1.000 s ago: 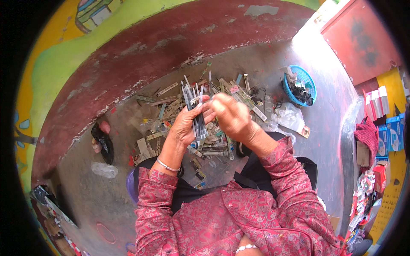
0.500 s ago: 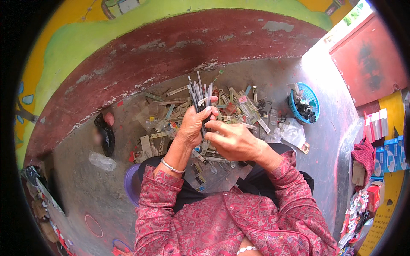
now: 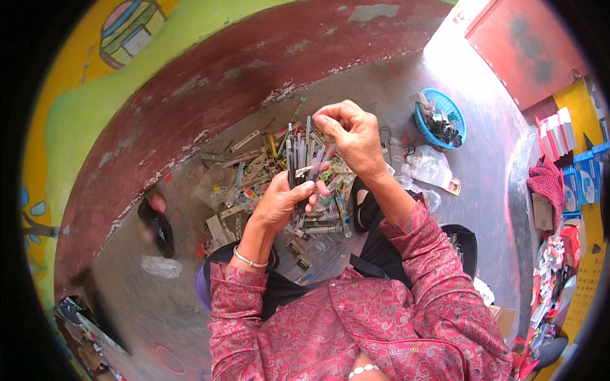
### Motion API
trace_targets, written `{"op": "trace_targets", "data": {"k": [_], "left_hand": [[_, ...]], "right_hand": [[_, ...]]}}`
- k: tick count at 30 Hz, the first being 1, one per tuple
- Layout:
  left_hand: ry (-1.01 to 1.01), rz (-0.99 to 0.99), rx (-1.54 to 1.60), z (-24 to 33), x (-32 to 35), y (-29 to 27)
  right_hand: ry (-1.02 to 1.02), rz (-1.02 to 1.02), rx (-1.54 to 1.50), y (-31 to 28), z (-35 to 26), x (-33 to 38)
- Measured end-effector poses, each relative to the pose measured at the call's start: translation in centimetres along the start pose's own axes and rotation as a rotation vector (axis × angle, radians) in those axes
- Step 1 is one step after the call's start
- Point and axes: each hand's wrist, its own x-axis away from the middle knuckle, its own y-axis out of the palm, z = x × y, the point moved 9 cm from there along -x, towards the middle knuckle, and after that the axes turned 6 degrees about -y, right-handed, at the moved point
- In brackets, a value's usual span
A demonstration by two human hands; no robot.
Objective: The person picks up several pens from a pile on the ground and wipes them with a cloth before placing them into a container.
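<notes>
Rod bundle (image 3: 301, 153): thin grey, black and clear rods, roughly upright in the left hand, tops fanned loosely toward twelve and one o'clock, twelve being the top of the view.
Left hand (image 3: 284, 198): fingers and thumb closed round the lower part of the rod bundle, thumb lying across the front.
Right hand (image 3: 356, 138): between one and two o'clock from the left hand, raised beside the rod tops; fingers bent, thumb close to the forefinger. I cannot tell whether anything is pinched there.
Bracelet (image 3: 250, 260): a pale metal band on the left wrist, at seven o'clock from the left hand.
Pile (image 3: 251, 170): strips, packets and small pieces strewn over the floor (image 3: 136, 305), below and around the rod bundle.
Blue basket (image 3: 445, 99): near three o'clock from the right hand, with black pieces (image 3: 445, 132) inside.
Clear bag (image 3: 427, 166): near four o'clock from the right hand, lying just below the basket.
Black bag (image 3: 164, 233): between eight and nine o'clock from the left hand, with crumpled plastic (image 3: 161, 267) at its six o'clock.
</notes>
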Motion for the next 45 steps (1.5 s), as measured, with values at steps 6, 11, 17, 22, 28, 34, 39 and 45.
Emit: {"op": "trace_targets", "data": {"k": [6, 11, 17, 22, 28, 34, 39, 45], "left_hand": [[-0.053, 0.049, -0.145, -1.3, -0.3, -0.2], [-0.062, 0.021, -0.188, -0.8, -0.2, 0.2], [-0.084, 0.013, -0.157, -1.3, -0.2, 0.3], [-0.067, -0.06, -0.004, -0.9, 0.0, 0.6], [0.013, 0.013, 0.19, -0.2, -0.1, -1.0], [0.097, 0.114, 0.404, 0.4, -0.6, -2.9], [0.13, 0.07, 0.547, 0.3, 0.0, -4.2], [0.192, 0.075, 0.461, 0.8, 0.3, -4.3]], "right_hand": [[-0.062, -0.25, 0.267, 1.4, -0.8, -0.2], [-0.141, -0.293, 0.209, 0.9, -0.9, -0.6], [0.161, -0.32, -0.156, 1.3, 1.7, -0.4], [0.187, 0.174, -0.331, -4.5, 1.6, -1.7], [-0.466, 0.413, 0.148, -6.7, -7.7, 1.8], [-1.134, -0.333, 0.692, 5.3, -8.4, 9.0], [-1.193, -0.445, 0.751, 7.4, -7.6, 10.4], [-1.201, -0.615, 0.737, 8.8, -7.0, 11.4]]}}
